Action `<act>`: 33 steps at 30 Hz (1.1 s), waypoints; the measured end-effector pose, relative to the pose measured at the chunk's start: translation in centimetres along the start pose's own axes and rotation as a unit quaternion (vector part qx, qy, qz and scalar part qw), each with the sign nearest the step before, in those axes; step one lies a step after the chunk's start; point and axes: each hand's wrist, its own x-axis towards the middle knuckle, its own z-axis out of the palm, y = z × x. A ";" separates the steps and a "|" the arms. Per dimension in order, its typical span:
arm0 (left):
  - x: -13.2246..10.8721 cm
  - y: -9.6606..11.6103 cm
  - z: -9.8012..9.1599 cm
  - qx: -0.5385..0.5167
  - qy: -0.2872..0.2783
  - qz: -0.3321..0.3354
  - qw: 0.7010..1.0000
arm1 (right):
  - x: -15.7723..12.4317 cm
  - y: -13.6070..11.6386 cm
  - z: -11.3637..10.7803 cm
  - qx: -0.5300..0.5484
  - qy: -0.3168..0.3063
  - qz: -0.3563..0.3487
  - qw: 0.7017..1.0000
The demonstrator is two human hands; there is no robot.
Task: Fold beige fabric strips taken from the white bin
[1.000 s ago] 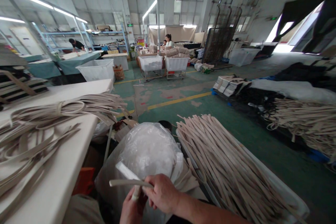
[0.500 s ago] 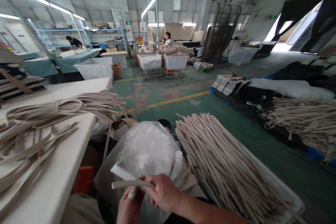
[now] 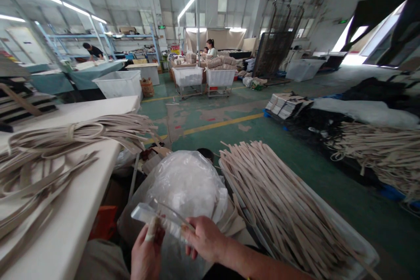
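At the bottom of the head view my left hand and my right hand both pinch a pale strip that looks blurred from motion. The left hand grips its left end, with a taped fingertip on it. The right hand holds the strip's other end between thumb and fingers. Just behind the hands stands a clear plastic bag stuffed with white filling. To the right lies a bin heaped with long beige strips.
A white table on my left carries bundles of beige straps. More strips are piled at the right. Beyond lies a green floor with white bins on carts. People work at far tables.
My left hand has shifted left and up a little. The strip between my hands has swung round and turned, and it now looks smeared.
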 end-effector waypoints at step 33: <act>0.0 -0.9 -0.3 0.062 -0.091 -0.084 0.990 | 0.5 -0.1 -0.1 -0.098 0.007 0.006 0.995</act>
